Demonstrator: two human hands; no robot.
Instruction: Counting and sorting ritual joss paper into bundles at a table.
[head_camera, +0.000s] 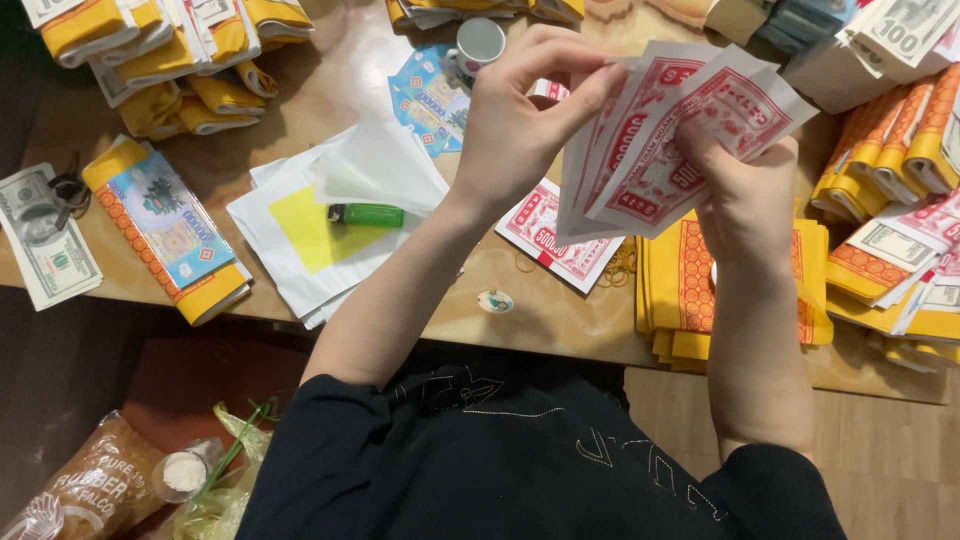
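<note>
Both hands up over the table (520, 320), clamped on a fan of red-and-white notes (670, 140). L hand (525, 120) pinches the fan's top edge, thumb and fingers closed on it; R hand (745, 195) grips it from below w/ fingers curled behind the sheets. Hands close together, joined only thru the notes.

Rel. to the fan: one more red note bundle (555, 240) lies flat just below it on the table. Yellow-orange paper stack (690, 290) under R wrist. Green lighter (366, 214) well to the left, on white sheets w/ a yellow square (310, 240). White cup (478, 42) up-left, behind L hand. Wrapped yellow packs (900, 150) to the right. Bill-printed sheets (45, 250) far left at table edge.
</note>
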